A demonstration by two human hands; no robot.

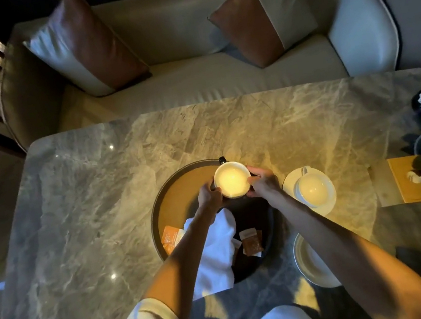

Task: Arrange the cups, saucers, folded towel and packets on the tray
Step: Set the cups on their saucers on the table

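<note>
The dark cup [232, 183] is sitting between both hands at the far right part of the round tray [181, 189], its handle pointing away from the person. Whether it is already resting on the tray floor or hanging just above it cannot be told. The left hand [208, 194] and the right hand [262, 182] are each curling their fingers round opposite sides of the cup, pinching it between them. To do this step well, the person is probably best keeping the cup level and lowering it straight down. The spot should be chosen well inside the rim, leaving room beside it for the other cup and the saucers. Nearer the person on the tray, the folded towel [216, 245] is lying partly under the left forearm. An orange packet [171, 238] is showing to its left and more packets [250, 242] to its right, at least three in all, some being hidden. Off the tray, on the marble table [99, 207], a white cup [313, 189] is standing on the far saucer [330, 207], and the near saucer [306, 269] is lying bare. That is making two cups, two saucers and one towel.
</note>
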